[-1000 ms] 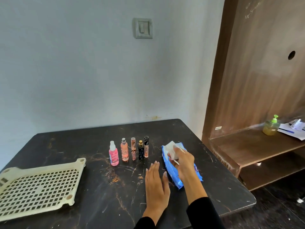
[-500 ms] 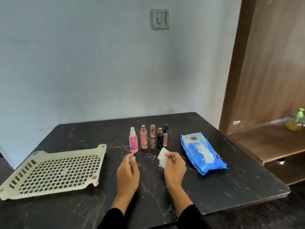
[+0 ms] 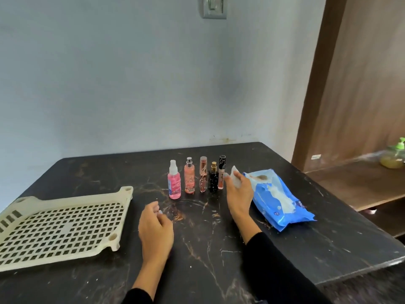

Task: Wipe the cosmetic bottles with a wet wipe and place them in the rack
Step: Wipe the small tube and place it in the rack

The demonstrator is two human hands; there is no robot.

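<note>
- Five cosmetic bottles stand upright in a tight row on the black marble table [image 3: 219, 249], toward its far edge: a pink spray bottle [image 3: 174, 185], a peach spray bottle [image 3: 189, 179], a slim rose-gold tube [image 3: 203, 177], a short black bottle with a gold cap [image 3: 213, 180] and a tall tube with a black cap [image 3: 221, 172].
- Just right of the black-capped tube, the right hand [image 3: 238, 191] pinches a white wet wipe [image 3: 235, 178] in its fingers; the wipe is raised close to that end of the row, and whether it touches the tube cannot be told.
- In front of the pink spray bottle and a little left of it, the left hand [image 3: 155, 227] hovers low over the table, fingers loosely curled and holding nothing.
- Right of the row, beyond the right hand, a blue wet-wipe pack [image 3: 282, 200] lies flat with a white wipe showing at its opening.
- Well to the left of the row, a cream perforated rack [image 3: 61, 227] lies on the table, with nothing in it.
- Far right of the row, off the table, a wooden shelf [image 3: 350, 183] carries a pump bottle with a green top [image 3: 394, 155].
</note>
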